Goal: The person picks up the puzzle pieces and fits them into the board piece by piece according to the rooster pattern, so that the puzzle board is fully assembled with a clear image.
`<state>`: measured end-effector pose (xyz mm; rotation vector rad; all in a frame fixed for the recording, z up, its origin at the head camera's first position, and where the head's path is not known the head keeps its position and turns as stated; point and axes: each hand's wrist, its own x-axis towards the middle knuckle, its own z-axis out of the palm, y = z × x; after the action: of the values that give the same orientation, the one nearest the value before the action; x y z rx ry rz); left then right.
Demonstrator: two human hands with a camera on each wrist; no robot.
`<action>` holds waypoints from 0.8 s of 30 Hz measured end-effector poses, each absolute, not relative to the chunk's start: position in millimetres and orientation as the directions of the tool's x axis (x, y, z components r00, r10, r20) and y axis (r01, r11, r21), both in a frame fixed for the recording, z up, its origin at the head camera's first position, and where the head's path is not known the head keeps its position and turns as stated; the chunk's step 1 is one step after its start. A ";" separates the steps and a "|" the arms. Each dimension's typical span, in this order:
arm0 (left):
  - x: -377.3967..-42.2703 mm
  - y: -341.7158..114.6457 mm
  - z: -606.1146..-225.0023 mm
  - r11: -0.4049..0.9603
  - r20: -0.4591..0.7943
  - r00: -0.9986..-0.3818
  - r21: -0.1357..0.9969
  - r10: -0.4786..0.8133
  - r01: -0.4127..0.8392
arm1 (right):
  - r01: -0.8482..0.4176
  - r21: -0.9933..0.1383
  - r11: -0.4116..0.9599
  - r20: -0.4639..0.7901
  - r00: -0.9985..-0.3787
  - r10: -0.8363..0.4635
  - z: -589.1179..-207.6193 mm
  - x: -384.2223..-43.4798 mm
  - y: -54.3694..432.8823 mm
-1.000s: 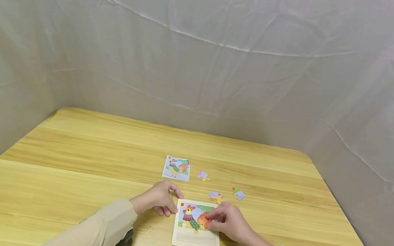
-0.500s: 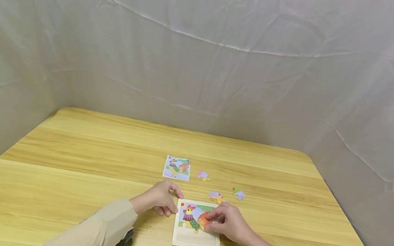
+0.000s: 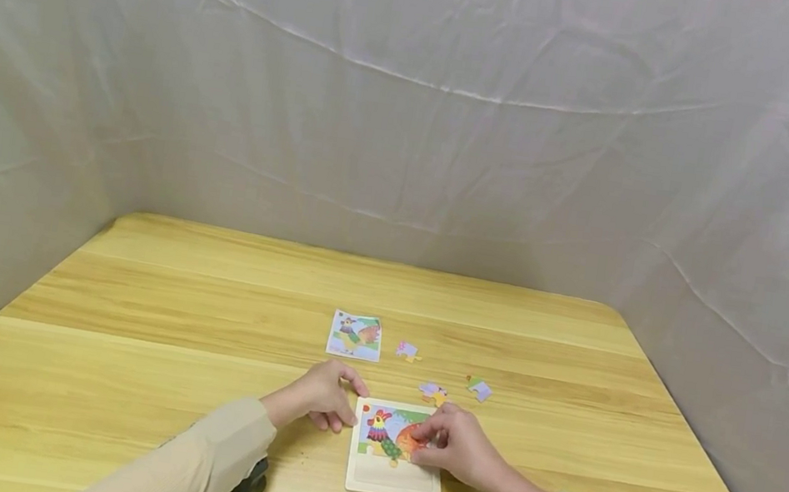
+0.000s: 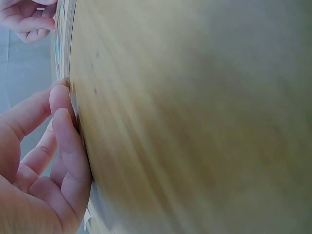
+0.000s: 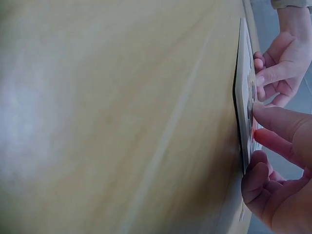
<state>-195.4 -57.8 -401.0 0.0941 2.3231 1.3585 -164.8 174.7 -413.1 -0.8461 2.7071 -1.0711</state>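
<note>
A pale jigsaw tray [image 3: 384, 482] lies flat on the table, its upper part filled with rooster pieces and its lower strip bare. My left hand [image 3: 324, 396] holds the tray's top left corner, index finger at the top edge and thumb at the left edge. In the left wrist view, fingertips [image 4: 61, 119] touch the tray's side. With thumb and index finger, my right hand [image 3: 463, 449] pinches an orange jigsaw piece [image 3: 407, 438] at the right of the picture. That hand covers part of the piece. The right wrist view shows its fingertips [image 5: 258, 109] down on the tray.
Beyond the tray lie loose jigsaw pieces: one lilac and yellow [image 3: 407, 351], one near the tray's top edge [image 3: 431, 391], one green and lilac [image 3: 479, 389]. A rooster picture card [image 3: 355, 337] lies behind the left hand. Grey cloth [image 3: 407, 155] surrounds the wooden table [image 3: 166, 306].
The right thumb has shifted very slightly on the orange area. The left hand, tray and loose pieces keep their places.
</note>
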 end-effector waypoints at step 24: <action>-196.4 -58.0 -400.5 0.513 -0.348 -0.896 0.841 0.275 -0.169 | -0.477 -0.619 0.624 0.047 -0.815 -0.577 -405.7 -168.1 174.2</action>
<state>-196.4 -58.0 -400.5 0.0866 2.3170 1.3580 -168.1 174.2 -405.7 -0.8789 2.6873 -0.9563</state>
